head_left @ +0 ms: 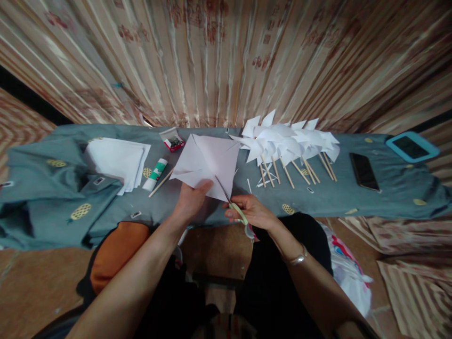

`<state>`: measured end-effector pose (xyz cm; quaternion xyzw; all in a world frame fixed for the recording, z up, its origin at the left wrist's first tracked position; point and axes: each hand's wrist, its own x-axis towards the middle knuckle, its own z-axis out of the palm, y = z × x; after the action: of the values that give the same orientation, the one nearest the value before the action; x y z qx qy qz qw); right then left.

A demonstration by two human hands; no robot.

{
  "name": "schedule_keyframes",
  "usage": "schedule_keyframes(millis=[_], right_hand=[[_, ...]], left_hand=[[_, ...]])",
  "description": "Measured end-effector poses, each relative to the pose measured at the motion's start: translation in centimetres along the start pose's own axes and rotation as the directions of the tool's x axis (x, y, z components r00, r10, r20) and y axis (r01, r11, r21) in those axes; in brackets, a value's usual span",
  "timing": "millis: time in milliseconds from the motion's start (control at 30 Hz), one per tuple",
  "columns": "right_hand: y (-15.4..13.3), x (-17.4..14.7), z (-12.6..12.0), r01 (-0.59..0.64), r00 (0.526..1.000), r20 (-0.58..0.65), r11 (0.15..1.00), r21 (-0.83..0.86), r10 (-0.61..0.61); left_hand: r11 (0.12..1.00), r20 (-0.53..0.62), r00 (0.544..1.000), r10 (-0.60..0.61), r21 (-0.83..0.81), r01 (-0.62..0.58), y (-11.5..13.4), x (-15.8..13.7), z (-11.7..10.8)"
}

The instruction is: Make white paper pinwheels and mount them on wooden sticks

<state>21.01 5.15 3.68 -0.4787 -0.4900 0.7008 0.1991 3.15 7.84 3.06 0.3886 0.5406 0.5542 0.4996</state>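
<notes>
My left hand (191, 200) grips the near edge of a white paper square (208, 157), thumb on top. Slits run inward from its corners. In my right hand (252, 210) is a pair of scissors (237, 210) with pale green handles. Their blades reach into the paper from its near right corner, toward the middle. To the right lies a row of white paper pinwheels (282, 139) on wooden sticks. A loose wooden stick (160, 183) and a glue stick (155, 174) are left of the paper, with a small red box (172, 140) of pins behind them.
A stack of white paper sheets (116, 160) lies at the left on the grey-green tablecloth (226, 216). A dark phone (364, 171) and a blue-framed device (412, 146) are at the right. Thin paper scraps lie by the pinwheel sticks. A pleated curtain (219, 61) hangs behind.
</notes>
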Motion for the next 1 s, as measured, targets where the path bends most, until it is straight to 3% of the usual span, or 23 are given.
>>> schedule_keyframes(millis=[467,1000], right_hand=[[0.17,0.13,0.23,-0.015,1.0,-0.017,0.997,0.072,0.016],[-0.09,0.32,0.41,0.061,0.997,-0.053,0.996,0.06,-0.058]], left_hand=[[1.0,-0.001,1.0,-0.02,-0.012,0.02,-0.26,-0.06,-0.05],[0.999,0.044,0.999,-0.032,0.011,0.031,0.29,-0.78,0.37]])
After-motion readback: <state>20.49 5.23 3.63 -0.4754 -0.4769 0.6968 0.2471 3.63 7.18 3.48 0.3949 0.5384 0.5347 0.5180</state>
